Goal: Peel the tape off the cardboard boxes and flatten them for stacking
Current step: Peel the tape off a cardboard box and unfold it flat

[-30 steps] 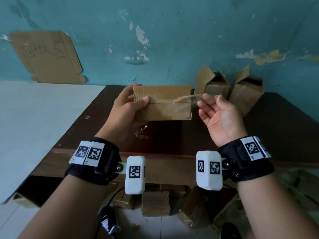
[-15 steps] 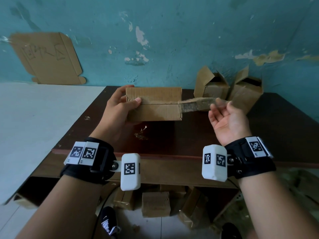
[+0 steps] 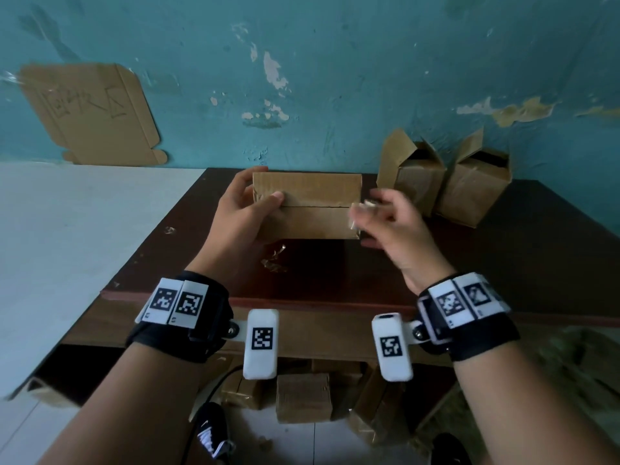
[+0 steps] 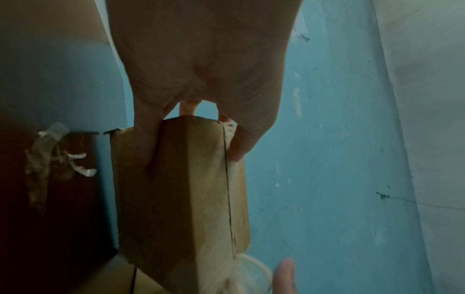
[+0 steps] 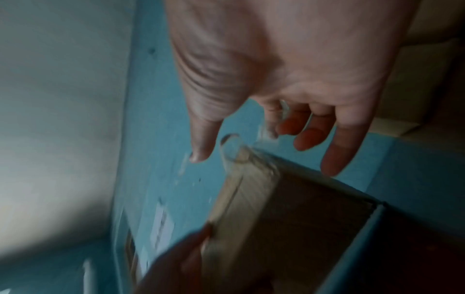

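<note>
I'm watching my left hand (image 3: 241,216) gripping the closed brown cardboard box (image 3: 312,209) by its left end, thumb lying across the front face at the seam and fingers curling round behind, where I'm losing sight of them. The box is hanging above the dark brown wooden surface (image 3: 335,270), not touching it as far as I can judge. My right hand (image 3: 392,226) is blurring badly at the box's right end; a strip of clear tape (image 3: 360,213) is sticking to the fingers (image 5: 309,137) and looping back to the box corner, but I cannot tell whether the fingers are pinching it or hanging loosely curled. From the left wrist, the seam is running down the box (image 4: 186,199), and the thumb (image 4: 241,143) is pressing beside it. A crumpled scrap of peeled tape (image 3: 273,260) is lying on the surface below the box. Two open cardboard boxes (image 3: 446,182) are standing against the peeling teal wall (image 3: 335,62), their insides dark. More boxes under the surface are partly cut off.
</note>
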The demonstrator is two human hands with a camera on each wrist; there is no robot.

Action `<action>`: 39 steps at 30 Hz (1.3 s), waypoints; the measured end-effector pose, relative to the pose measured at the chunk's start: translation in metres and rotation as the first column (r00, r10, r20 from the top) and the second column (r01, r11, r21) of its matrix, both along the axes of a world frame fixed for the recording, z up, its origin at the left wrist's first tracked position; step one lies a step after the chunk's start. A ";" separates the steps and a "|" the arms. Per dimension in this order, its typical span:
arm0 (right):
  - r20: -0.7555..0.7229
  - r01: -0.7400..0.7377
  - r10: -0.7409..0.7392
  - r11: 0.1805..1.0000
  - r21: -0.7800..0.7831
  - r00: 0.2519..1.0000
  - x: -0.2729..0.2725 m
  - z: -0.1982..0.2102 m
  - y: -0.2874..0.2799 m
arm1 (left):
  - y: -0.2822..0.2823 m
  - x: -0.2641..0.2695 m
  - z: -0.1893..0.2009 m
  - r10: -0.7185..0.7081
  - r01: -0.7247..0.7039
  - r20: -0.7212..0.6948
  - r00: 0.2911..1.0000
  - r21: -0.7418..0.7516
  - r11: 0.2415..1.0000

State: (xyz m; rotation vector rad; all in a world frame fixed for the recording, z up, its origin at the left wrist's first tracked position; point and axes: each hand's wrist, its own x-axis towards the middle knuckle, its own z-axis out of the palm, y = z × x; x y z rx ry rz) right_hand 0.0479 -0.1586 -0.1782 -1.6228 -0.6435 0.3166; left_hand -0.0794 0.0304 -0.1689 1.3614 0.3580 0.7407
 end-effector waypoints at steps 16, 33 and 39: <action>0.560 0.393 -0.348 0.919 0.044 0.752 -0.011 -0.015 0.009 | -0.003 0.002 0.000 -0.040 0.046 -0.077 0.996 0.090 0.995; 0.545 0.387 -0.405 0.909 0.154 0.734 -0.009 -0.014 0.011 | 0.008 -0.001 -0.006 -0.069 0.078 -0.068 0.995 0.151 0.985; 0.518 0.389 -0.422 0.904 0.178 0.744 -0.012 -0.014 0.012 | 0.014 -0.001 -0.008 0.030 -0.020 -0.083 0.996 0.117 0.993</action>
